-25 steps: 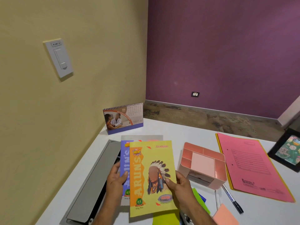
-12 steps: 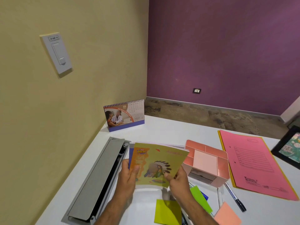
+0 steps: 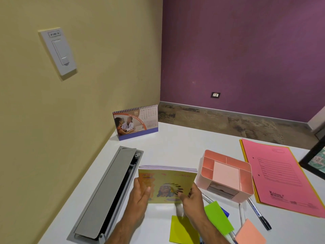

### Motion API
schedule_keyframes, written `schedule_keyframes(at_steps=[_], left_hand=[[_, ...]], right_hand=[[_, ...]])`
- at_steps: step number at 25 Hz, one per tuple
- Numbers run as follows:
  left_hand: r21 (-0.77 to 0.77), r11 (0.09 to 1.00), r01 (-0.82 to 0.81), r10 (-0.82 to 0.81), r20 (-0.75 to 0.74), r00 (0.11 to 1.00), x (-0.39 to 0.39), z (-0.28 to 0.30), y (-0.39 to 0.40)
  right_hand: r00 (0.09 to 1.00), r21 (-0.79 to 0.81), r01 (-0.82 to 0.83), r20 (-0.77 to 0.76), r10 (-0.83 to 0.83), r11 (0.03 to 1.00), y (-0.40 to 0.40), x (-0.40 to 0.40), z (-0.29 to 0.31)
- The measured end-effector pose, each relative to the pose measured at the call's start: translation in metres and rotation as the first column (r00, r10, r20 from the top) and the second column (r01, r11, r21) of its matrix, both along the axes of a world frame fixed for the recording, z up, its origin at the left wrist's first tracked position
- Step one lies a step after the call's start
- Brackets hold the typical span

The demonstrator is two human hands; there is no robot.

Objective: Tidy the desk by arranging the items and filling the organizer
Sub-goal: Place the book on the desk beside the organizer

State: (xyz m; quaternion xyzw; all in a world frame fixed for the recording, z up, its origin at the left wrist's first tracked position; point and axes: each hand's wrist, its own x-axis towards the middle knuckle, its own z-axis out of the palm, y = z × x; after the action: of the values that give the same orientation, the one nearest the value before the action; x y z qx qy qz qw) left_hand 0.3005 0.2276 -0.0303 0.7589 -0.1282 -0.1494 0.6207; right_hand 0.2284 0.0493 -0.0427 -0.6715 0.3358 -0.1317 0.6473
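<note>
Notebooks (image 3: pixel 167 184), stacked and tipped up on edge above the desk (image 3: pixel 175 147), are gripped by both hands: left hand (image 3: pixel 140 194) fingers wrapping one side, right hand (image 3: pixel 191 198) fingers pinching the other; pink organizer (image 3: pixel 226 175) sits just beyond the right fingertips.

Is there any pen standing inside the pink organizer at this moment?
No, the compartments of the pink organizer show nothing standing in them, and the black-capped pen lies on the desk beside it.
</note>
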Motion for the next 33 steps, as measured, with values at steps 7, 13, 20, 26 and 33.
schedule_keyframes(at_steps=[7,13,20,26,33], left_hand=[[0.259,0.963,0.078,-0.074,-0.025,0.997,0.004,-0.030,0.012],[0.523,0.845,0.109,-0.132,0.007,0.991,0.006,-0.022,0.013],[0.327,0.943,0.066,-0.063,-0.022,0.998,0.057,0.040,-0.032],[0.413,0.911,0.000,-0.003,0.006,1.000,0.140,0.036,-0.092],[0.501,0.865,-0.020,0.038,-0.025,0.999,0.196,-0.016,-0.138]], right_hand=[[0.971,-0.162,-0.158,-0.207,0.123,0.974,0.005,-0.009,-0.013],[0.883,-0.366,-0.357,-0.431,0.183,0.860,0.002,-0.017,-0.021],[0.938,-0.278,-0.149,-0.344,0.047,0.949,-0.022,0.027,-0.002],[0.942,-0.105,0.019,-0.330,-0.053,0.994,-0.076,0.101,0.011],[0.927,-0.077,0.122,-0.348,-0.142,0.989,-0.115,0.159,-0.014]])
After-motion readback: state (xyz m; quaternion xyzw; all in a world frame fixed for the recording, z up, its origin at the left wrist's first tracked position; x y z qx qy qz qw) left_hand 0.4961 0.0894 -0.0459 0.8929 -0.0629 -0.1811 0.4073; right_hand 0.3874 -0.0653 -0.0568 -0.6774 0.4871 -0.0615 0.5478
